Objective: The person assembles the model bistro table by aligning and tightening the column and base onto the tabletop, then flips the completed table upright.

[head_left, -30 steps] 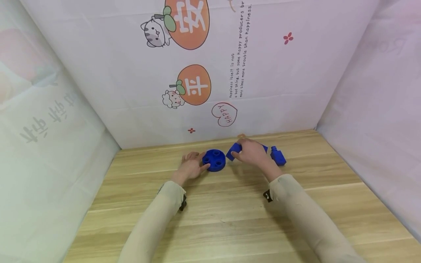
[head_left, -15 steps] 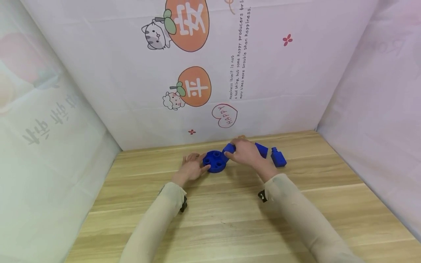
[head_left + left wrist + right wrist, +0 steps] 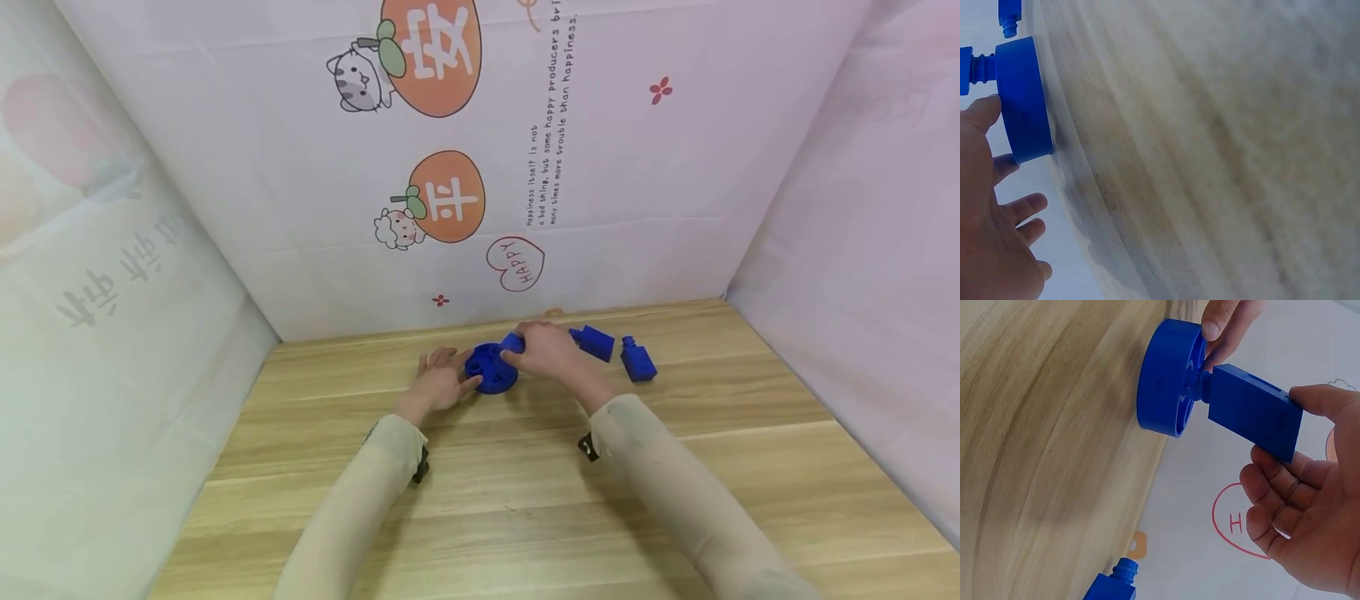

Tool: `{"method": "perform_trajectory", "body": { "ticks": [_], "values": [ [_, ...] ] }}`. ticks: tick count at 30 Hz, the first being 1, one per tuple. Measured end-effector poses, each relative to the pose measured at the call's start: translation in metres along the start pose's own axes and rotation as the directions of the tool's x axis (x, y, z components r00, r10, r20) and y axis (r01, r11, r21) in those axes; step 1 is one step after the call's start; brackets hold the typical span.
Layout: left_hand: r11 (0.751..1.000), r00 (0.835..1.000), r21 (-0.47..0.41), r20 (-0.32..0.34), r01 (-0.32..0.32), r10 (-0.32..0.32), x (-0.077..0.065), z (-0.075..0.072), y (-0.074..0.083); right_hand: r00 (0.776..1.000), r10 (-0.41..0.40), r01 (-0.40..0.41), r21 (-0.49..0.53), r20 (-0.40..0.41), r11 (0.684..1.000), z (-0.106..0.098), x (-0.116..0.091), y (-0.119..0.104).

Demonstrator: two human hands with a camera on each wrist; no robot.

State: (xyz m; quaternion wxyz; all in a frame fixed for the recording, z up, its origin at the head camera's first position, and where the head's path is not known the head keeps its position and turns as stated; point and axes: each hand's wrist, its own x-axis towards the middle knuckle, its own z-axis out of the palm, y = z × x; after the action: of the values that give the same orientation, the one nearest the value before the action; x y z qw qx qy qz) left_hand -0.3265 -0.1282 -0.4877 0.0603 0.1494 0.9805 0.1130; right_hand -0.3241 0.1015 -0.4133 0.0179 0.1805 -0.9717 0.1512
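Grip of the right hand (image 3: 546, 348) holding: thumb and fingers pinch a blue block (image 3: 1254, 409), ribbed neck (image 3: 1204, 386) tilted against the holed face of the round base (image 3: 1161, 381). Can't tell how far the neck sits in. Grip of the left hand (image 3: 437, 383) narrow on that base, thumb and index finger at its rim, other fingers loosely spread. Base sits on the wooden bench (image 3: 510, 517), near the back edge. Two more necked blue blocks right of the hands: inner block (image 3: 597, 342), outer block (image 3: 638, 364), near each other. Printed white cloth (image 3: 615, 167) behind.
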Motion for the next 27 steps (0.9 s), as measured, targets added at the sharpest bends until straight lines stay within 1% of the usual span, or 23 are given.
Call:
{"method": "perform_trajectory", "body": {
  "ticks": [4,8,13,16,24,27],
  "values": [
    [1.0,1.0,0.016,0.002,0.002,-0.002,0.0,0.0,0.001,1.0,0.011,-0.011,0.001,0.025,1.0,0.004,0.003,-0.002],
    [1.0,1.0,0.01,0.005,-0.001,0.001,-0.001,-0.002,0.002,0.998,0.036,-0.036,0.002,0.044,0.999,0.007,0.005,-0.003],
    [1.0,1.0,-0.004,0.005,-0.003,0.003,-0.003,-0.004,0.003,0.999,0.041,-0.041,0.0,0.031,0.999,0.012,0.008,-0.003],
    [1.0,1.0,-0.014,0.009,-0.006,0.006,-0.003,-0.005,0.004,0.999,0.021,-0.021,0.001,0.027,1.0,0.013,0.007,-0.002],
    [1.0,1.0,-0.018,0.007,-0.01,0.011,-0.003,-0.005,0.003,0.996,-0.09,0.09,-0.012,0.012,0.996,0.01,0.006,0.001],
    [1.0,1.0,-0.016,0.006,-0.007,0.008,-0.001,-0.004,0.002,0.996,-0.085,0.085,-0.03,0.004,0.996,0.01,0.006,0.002]
  ]
}}
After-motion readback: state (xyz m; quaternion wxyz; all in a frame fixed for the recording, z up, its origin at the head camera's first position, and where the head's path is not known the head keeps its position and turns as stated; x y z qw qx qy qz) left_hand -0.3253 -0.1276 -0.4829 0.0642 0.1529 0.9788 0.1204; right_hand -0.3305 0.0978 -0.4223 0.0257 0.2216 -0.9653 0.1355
